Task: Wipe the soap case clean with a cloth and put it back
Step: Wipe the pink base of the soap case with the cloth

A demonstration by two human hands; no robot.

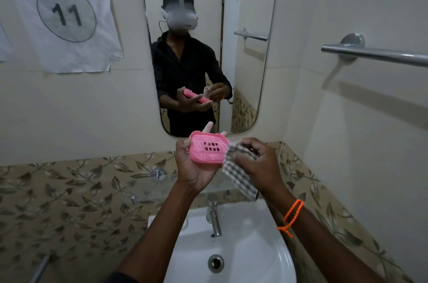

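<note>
A white sink [261, 248] sat below, its tap [214, 219] at the back. Above it, the left hand [194, 167] cradled the pink soap case [208, 149], fingers curled under its far edge, slotted face up. The right hand [257, 162] gripped a checked cloth [238, 173] bunched against the case's right edge. An orange bracelet [292, 215] circled the right wrist.

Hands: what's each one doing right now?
Left hand: holds the pink soap case, fingers curled round it.
Right hand: grips the checked cloth against the case's edge.
</note>
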